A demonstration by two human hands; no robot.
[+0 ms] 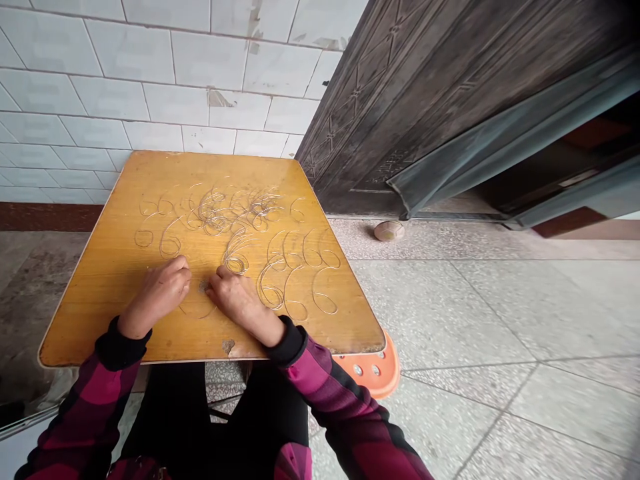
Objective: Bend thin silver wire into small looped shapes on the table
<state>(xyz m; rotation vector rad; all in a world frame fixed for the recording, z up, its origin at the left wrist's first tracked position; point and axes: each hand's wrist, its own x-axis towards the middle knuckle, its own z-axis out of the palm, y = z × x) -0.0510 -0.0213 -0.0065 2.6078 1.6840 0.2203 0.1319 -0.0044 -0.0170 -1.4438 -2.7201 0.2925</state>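
Observation:
Low over the near part of the wooden table, my left hand [159, 293] is closed, its fingertips pinched together. My right hand [241, 300] is closed as well, a short gap to the right of it. A thin curved wire [200, 316] bows between the two hands; its ends vanish at my fingers. Just beyond my right hand lies a small bunch of looped wires [237, 255]. Further back is a tangled heap of thin wires [215, 208]. More curled wires [271, 293] are spread to the right of my right hand.
The yellow wooden table [100, 293] stands against a white tiled wall [135, 53]. An orange stool [387, 373] shows under its right corner. To the right are a dark carved door [360, 113], a grey-green curtain [480, 147] and a roundish object [389, 231] on the floor.

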